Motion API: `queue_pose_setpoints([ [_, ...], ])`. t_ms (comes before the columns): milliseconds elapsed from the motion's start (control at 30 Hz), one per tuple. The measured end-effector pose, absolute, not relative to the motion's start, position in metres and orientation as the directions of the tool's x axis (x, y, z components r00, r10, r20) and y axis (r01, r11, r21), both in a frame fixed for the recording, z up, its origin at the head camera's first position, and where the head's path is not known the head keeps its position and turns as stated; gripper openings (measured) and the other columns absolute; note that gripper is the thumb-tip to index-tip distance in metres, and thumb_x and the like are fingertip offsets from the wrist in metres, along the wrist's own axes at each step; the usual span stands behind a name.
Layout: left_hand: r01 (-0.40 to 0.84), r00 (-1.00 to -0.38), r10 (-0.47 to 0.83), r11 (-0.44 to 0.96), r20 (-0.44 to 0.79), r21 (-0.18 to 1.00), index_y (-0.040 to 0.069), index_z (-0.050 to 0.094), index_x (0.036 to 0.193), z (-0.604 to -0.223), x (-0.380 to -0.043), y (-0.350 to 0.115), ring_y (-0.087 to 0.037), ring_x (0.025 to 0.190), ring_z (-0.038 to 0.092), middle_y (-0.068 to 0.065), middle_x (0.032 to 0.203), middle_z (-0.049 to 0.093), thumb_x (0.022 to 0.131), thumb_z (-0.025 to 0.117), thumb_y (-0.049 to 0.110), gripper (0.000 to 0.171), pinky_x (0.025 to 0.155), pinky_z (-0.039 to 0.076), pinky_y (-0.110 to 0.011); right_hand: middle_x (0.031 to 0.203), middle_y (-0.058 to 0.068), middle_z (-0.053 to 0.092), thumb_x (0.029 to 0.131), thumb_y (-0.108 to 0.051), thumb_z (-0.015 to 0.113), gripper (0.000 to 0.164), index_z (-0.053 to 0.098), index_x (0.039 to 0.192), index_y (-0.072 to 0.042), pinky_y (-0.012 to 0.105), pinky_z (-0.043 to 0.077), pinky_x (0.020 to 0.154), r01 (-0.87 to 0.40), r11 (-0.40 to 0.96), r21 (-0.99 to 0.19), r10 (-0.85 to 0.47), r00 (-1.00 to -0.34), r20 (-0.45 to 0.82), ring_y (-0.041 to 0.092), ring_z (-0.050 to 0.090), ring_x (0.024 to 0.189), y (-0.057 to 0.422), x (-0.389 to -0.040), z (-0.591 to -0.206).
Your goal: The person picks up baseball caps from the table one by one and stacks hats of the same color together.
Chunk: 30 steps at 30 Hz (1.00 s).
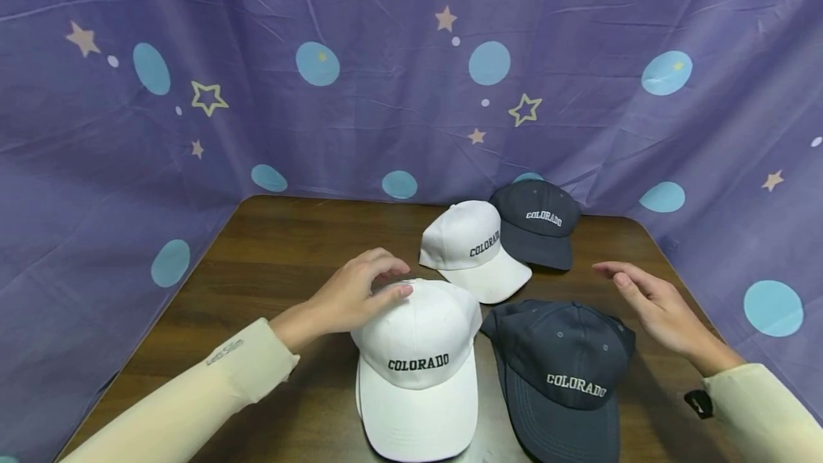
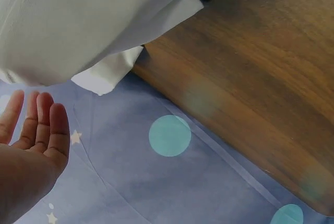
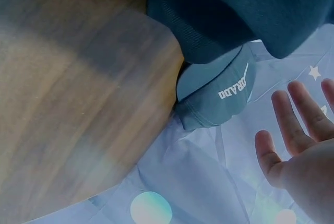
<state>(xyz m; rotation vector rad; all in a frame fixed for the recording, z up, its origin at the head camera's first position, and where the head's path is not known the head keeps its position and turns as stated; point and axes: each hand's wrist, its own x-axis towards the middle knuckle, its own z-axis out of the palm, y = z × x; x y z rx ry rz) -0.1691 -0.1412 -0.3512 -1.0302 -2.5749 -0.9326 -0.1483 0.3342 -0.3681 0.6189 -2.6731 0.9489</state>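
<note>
My left hand (image 1: 352, 293) is at the crown of the front white cap (image 1: 418, 334), fingers loosely bent and gripping nothing. A second brim edge shows along that cap's left side. In the left wrist view the fingers (image 2: 57, 135) are apart from the white fabric (image 2: 78, 25). Over to the right, my right hand (image 1: 665, 313) hovers beside the front dark navy cap (image 1: 566, 356), its fingers extended and holding nothing. That cap also shows a doubled brim edge. Both caps read COLORADO and face me.
Behind them, another white cap (image 1: 463, 241) overlaps another dark navy cap (image 1: 536, 216) near the table's back edge. The brown wooden table (image 1: 289, 249) is bordered by a purple curtain (image 1: 398, 56) with stars and blue dots.
</note>
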Motion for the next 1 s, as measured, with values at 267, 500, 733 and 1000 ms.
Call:
queue_pose_setpoints([
  [267,0.62,-0.784,0.469,0.62,0.406,0.481,0.022,0.061,0.115,-0.353,-0.162,-0.158,-0.01,0.099,0.052,0.013,0.108,0.056,0.092,0.058,0.047,0.034,0.083,0.047,-0.033,0.127,-0.002,0.058,0.103,-0.016,0.041,0.032,0.055,0.131,-0.023,0.009,0.032,0.087,-0.452,0.714,-0.535,-0.292,-0.887,0.359,0.001,0.047,0.115,0.332,-0.158,-0.359],
  [500,0.593,-0.804,0.443,0.646,0.397,0.48,0.018,0.058,0.122,-0.358,-0.159,-0.172,-0.012,0.108,0.051,0.007,0.116,0.057,0.095,0.054,0.048,0.04,0.089,0.046,-0.039,0.124,-0.001,0.06,0.103,-0.022,0.043,0.029,0.056,0.128,-0.03,0.01,0.035,0.086,-0.444,0.723,-0.53,-0.284,-0.89,0.357,0.001,0.049,0.112,0.331,-0.169,-0.354],
  [733,0.557,-0.827,0.413,0.695,0.38,0.455,0.016,0.055,0.126,-0.363,-0.154,-0.183,-0.016,0.117,0.048,0.002,0.122,0.056,0.096,0.05,0.05,0.046,0.095,0.043,-0.044,0.122,-0.003,0.061,0.103,-0.03,0.042,0.028,0.054,0.128,-0.034,0.026,0.041,0.082,-0.398,0.761,-0.512,-0.263,-0.911,0.318,0.002,0.05,0.108,0.331,-0.181,-0.351],
  [1000,0.532,-0.842,0.393,0.721,0.37,0.445,0.015,0.053,0.128,-0.369,-0.15,-0.193,-0.02,0.118,0.047,-0.001,0.125,0.055,0.097,0.048,0.048,0.046,0.097,0.041,-0.048,0.125,-0.001,0.059,0.101,-0.041,0.044,0.032,0.054,0.129,-0.03,0.043,0.044,0.086,-0.356,0.781,-0.514,-0.237,-0.929,0.283,0.016,0.052,0.111,0.328,-0.196,-0.347],
])
